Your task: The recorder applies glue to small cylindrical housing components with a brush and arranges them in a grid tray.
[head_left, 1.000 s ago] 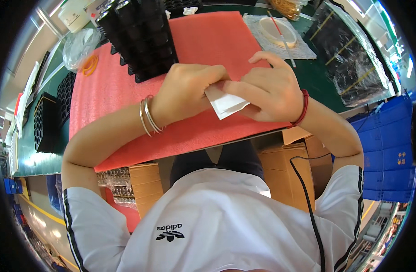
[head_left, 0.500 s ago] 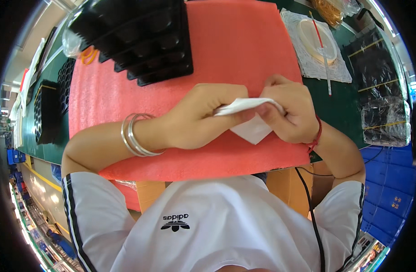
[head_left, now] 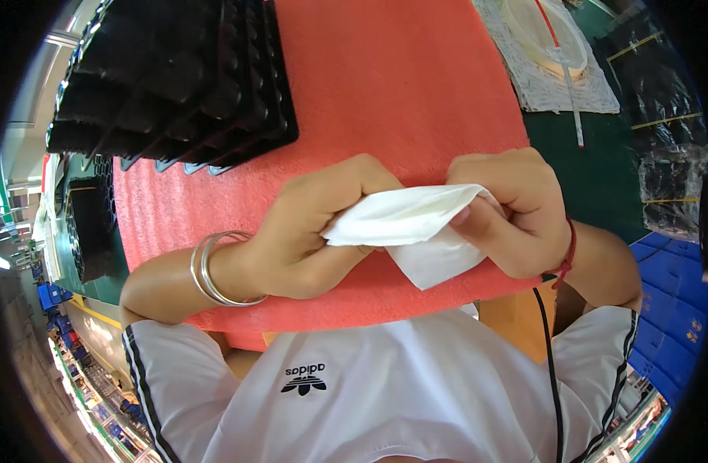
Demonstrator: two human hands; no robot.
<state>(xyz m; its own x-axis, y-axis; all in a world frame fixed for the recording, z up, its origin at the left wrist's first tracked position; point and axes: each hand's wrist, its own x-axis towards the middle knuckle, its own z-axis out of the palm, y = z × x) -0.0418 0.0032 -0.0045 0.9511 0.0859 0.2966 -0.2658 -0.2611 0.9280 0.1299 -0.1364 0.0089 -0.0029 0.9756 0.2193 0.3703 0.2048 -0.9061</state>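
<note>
A folded white cloth (head_left: pixel 404 214) is stretched between my two hands, above the near part of a red foam mat (head_left: pixel 392 85). My left hand (head_left: pixel 315 231) is closed on its left end, thumb and fingers pinching the layers. On the other end my right hand (head_left: pixel 524 212) is closed too, with the thumb pressed against the fabric. One loose corner hangs down between the hands. Whether anything lies inside the folds is hidden.
A tall stack of black plastic trays (head_left: pixel 169 85) stands on the mat's far left. At the far right, a round pale dish (head_left: pixel 551 46) and a thin red-and-white stick (head_left: pixel 576 123) rest on crumpled white sheeting (head_left: pixel 535 85). Wrapped black bundles (head_left: pixel 666 116) sit beyond, blue crates (head_left: pixel 670 301) below.
Both hands have come slightly nearer to me with the cloth, and more of its upper face shows. The view has shifted, so the tray stack appears farther left.
</note>
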